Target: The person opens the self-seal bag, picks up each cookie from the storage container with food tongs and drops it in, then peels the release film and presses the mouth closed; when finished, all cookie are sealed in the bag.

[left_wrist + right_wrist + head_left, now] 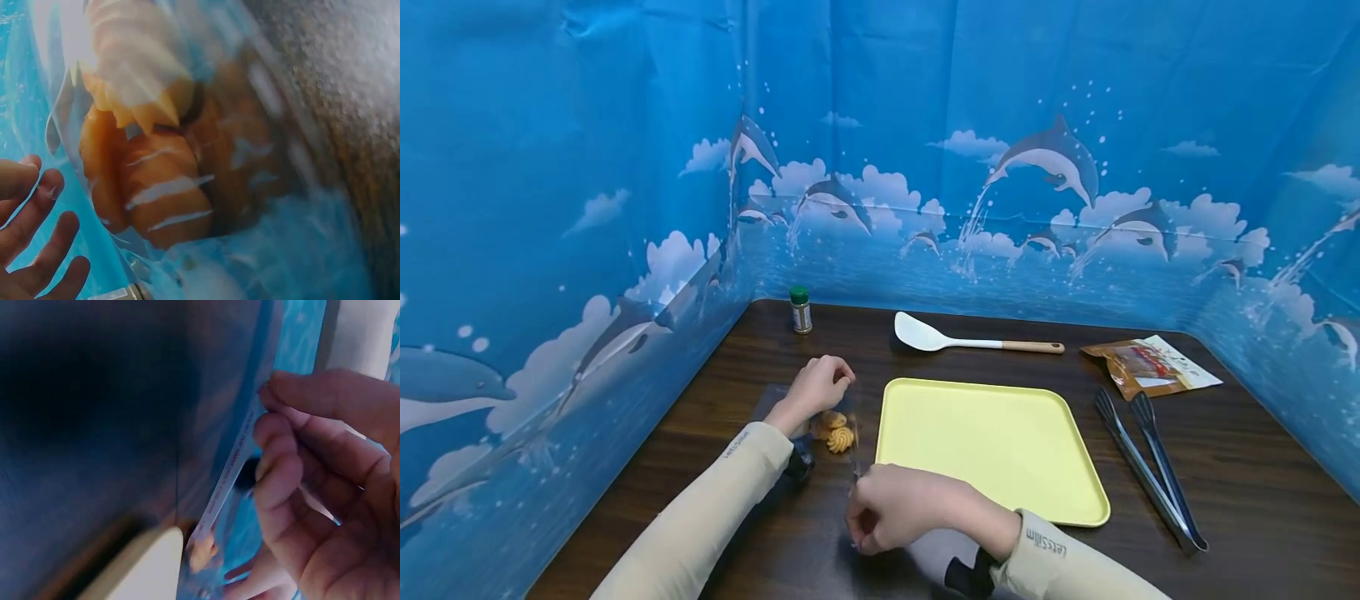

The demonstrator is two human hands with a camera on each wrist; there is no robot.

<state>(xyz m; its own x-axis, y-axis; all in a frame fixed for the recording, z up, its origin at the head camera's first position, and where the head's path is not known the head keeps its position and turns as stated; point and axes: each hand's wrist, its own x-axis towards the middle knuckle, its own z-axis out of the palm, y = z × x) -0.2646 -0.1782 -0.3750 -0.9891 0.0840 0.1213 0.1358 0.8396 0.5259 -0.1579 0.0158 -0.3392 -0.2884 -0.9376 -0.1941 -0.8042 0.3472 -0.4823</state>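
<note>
A clear plastic bag (767,402) with several swirled butter cookies (840,439) in it is held up left of the yellow tray (985,442). My left hand (820,390) pinches the far end of the bag's edge between thumb and forefinger. At the near end, my right hand (904,502) pinches the same edge, in front of the tray's near left corner. The right wrist view shows a pale printed strip (228,472) along this edge, running from the right fingertips. Close up in the left wrist view, ridged cookies (147,156) show through the shiny plastic.
Behind the tray lies a white spatula (923,333) with a wooden handle. A green-capped spice jar (801,312) stands at the back left. Metal tongs (1157,475) and a brown snack pouch (1150,367) lie on the right. A blue dolphin curtain (970,192) borders the table.
</note>
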